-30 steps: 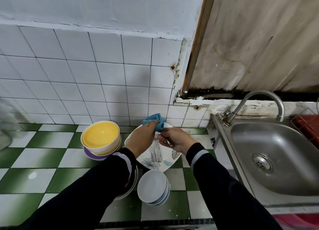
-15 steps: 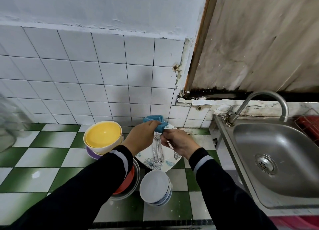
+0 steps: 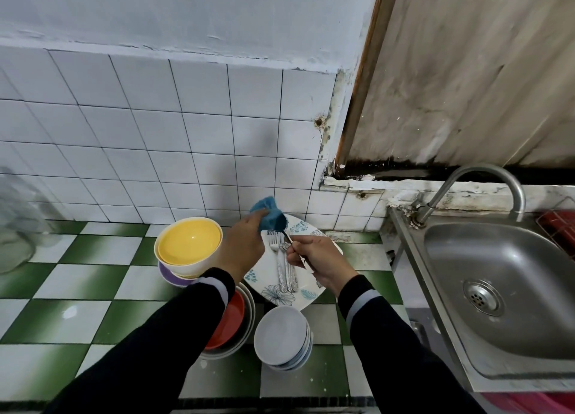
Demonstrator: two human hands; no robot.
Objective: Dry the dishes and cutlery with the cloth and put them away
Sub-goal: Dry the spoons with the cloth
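Cloth [image 3: 270, 215] | left hand [image 3: 242, 248] fingers clenched around it | right hand [image 3: 317, 262] fingers pinch utensil [image 3: 287, 239] handle, tip in cloth

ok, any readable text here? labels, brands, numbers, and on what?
No readable text.
Plate: flower and leaf prints only.
Forks on it: patterned handles, too small to tell any stamp.
Utensil in right hand, blue cloth in left hand: no marks visible.
Yellow bowl, sink: unmarked.

left hand [image 3: 245, 242] + cloth [image 3: 269, 216] slid away | utensil [image 3: 287, 239] shaft now exposed
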